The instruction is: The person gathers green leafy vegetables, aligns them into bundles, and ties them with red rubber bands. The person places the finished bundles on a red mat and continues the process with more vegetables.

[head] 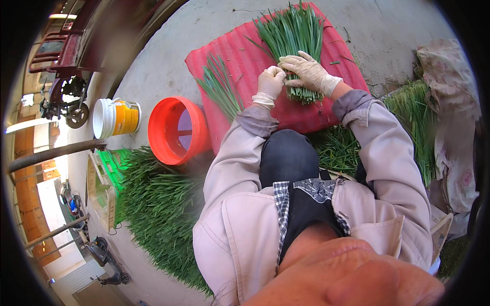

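A thick bundle of garlic chives (293, 34) lies on a red woven-plastic covered surface (264, 49), leaves pointing away and cut stem ends towards me. My right hand (308, 72), in a pale thin glove, is laid over the lower stems and grips them. At the bundle's left edge, my gloved left hand (271, 81) has its fingers pinched together by a thin reddish tie (289, 72) around the stems. The fingers hide most of the tie. A smaller loose bunch of chives (221, 87) rests left of my left hand.
An orange-red bucket (155, 134) holding liquid stands left of the red surface. Beyond it lies a white bucket (104, 118). A large heap of chives (160, 206) and a green crate (111, 164) are at left. More chives (411, 118) lie right, beside a floral cloth (449, 88).
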Demonstrator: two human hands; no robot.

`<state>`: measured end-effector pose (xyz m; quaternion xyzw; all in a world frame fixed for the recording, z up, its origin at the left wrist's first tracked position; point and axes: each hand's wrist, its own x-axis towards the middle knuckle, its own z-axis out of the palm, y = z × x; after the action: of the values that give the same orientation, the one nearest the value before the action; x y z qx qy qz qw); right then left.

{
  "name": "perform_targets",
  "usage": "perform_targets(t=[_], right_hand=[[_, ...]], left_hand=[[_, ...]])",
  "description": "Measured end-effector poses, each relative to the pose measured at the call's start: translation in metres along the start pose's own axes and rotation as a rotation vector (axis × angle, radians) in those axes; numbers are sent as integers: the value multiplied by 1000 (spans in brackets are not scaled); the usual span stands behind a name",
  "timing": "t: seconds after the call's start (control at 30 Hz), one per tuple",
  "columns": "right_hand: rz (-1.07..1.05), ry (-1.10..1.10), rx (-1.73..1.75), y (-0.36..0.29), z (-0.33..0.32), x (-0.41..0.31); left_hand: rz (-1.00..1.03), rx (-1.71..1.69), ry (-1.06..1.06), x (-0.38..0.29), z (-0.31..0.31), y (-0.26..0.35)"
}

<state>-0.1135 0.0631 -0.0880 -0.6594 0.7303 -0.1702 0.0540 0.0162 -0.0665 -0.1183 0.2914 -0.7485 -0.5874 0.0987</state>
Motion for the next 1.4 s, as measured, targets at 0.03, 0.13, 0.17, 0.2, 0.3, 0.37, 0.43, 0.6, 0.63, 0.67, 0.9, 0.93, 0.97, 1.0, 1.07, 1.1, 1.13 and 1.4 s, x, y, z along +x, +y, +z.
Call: perform_targets(t=[0.03, 0.13, 0.17, 0.2, 0.3, 0.37, 0.43, 0.6, 0.63, 0.67, 0.9, 0.93, 0.97, 1.0, 1.07, 1.1, 1.13, 1.4], right_hand=[[-15, 16, -3, 3, -1, -3], [-55, 35, 55, 11, 5, -6], [-26, 3, 64, 14, 9, -7], [-9, 9, 82, 16, 12, -6], [36, 17, 114, 22, 17, -4], [95, 118, 507, 25, 13, -6], [55, 287, 525, 29, 3, -13], [215, 872, 492, 39, -14, -58], [499, 975, 834, 41, -10, -63], [646, 776, 925, 44, -6, -68], [1088, -51, 1748, 81, 14, -43], [965, -78, 1537, 83, 13, -39], [1096, -106, 1746, 82, 13, -37], [1057, -112, 1552, 81, 12, -34], [942, -20, 1258, 69, 11, -34], [858, 46, 1519, 58, 11, -39], [707, 162, 1421, 50, 8, -38], [112, 578, 1341, -8, -57, -43]], left_hand=[[6, -81, -43, -1, -1, 5], [-36, -322, -143, 1, -5, 24], [-60, -341, -146, 1, -5, 30], [-67, -372, -162, 2, -2, 36], [96, -146, -203, 6, 28, 52], [-7, -281, -211, 12, 41, 57], [-10, -267, -222, 22, 36, 58], [-246, -473, 111, 31, -4, 19], [-388, -444, 186, 30, -3, 9], [-502, -543, 26, 29, 3, 0], [-485, -49, -379, 55, 25, 7], [-453, -5, -429, 56, 28, 8], [-395, 27, -480, 60, 31, 11], [-379, -108, -550, 60, 33, 11], [-217, 84, -538, 59, 35, 12], [-172, 152, -546, 57, 33, 15], [-29, 21, -522, 48, 35, 16], [424, -704, -278, -17, 3, 86]])
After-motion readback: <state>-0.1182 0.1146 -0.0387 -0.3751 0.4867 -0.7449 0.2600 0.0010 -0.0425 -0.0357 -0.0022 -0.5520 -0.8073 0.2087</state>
